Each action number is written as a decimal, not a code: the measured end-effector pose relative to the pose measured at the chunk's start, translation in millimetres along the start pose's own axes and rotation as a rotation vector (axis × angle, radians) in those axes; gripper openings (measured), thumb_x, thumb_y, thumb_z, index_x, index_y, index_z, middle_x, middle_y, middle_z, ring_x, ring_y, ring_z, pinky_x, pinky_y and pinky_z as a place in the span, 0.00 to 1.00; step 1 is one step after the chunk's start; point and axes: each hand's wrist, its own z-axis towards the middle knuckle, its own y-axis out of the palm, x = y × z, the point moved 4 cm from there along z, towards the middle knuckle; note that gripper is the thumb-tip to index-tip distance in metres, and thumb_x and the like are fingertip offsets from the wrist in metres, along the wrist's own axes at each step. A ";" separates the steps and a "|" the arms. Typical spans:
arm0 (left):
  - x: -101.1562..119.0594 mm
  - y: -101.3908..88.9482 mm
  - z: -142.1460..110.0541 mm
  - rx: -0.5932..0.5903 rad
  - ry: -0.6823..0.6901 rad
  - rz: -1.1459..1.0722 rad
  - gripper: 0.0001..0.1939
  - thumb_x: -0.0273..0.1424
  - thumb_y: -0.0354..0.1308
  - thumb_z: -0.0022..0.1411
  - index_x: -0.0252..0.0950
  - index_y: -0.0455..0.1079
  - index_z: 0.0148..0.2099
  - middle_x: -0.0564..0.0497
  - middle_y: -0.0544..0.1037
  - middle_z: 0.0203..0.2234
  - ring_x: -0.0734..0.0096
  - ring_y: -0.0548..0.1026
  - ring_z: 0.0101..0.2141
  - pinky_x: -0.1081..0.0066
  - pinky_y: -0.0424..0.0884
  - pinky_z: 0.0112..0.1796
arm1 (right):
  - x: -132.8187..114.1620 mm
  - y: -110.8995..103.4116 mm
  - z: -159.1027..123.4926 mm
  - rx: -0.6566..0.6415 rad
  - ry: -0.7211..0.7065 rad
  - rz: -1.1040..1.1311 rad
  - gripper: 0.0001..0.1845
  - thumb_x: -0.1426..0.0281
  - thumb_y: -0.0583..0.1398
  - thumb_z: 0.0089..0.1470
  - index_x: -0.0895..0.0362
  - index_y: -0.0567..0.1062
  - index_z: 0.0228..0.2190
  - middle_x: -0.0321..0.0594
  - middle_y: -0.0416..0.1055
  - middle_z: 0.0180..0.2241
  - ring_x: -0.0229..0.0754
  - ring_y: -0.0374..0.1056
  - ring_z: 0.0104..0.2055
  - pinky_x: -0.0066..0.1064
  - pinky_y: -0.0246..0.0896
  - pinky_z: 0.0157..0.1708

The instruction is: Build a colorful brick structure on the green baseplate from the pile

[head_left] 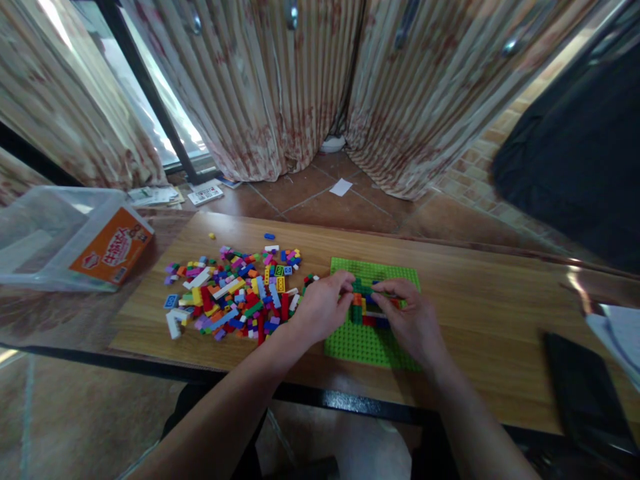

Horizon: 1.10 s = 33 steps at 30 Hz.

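Head view: Two bare hands meet over a green baseplate (370, 350) on a wood-grain surface (485, 320), w/ a small multicolored brick build (357, 308) btwn them, standing on the plate. The L hand (323, 307), back up, is at the build's upper L, fingers narrow, tips nearly together; can't tell if they pinch a brick. The R hand (413, 320) is at the opp. side, thumb & index narrow at the build's upper R; can't tell whether they hold anything. L of the plate, a pile of loose bricks (230, 293) in asst. colors spreads over the surface, w/ a blue piece (270, 236) & a yellow piece (212, 236) lying apart behind it. Far L, a clear plastic box (107, 203) w/ an orange label (113, 247); far R, a dark flat object (587, 387), blurred, nr. white papers (623, 330). Patterned curtains (240, 87) hang in the bkgd.
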 end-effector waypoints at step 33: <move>0.3 0.0 -0.5 -0.103 -0.049 0.167 0.09 0.24 0.54 0.61 0.35 0.71 0.45 0.47 0.80 0.37 0.63 0.78 0.38 0.65 0.74 0.40 | 10.2 11.2 1.6 0.026 0.022 -0.135 0.05 0.65 0.64 0.51 0.48 0.82 0.29 0.43 0.72 0.43 0.52 0.64 0.50 0.51 0.58 0.51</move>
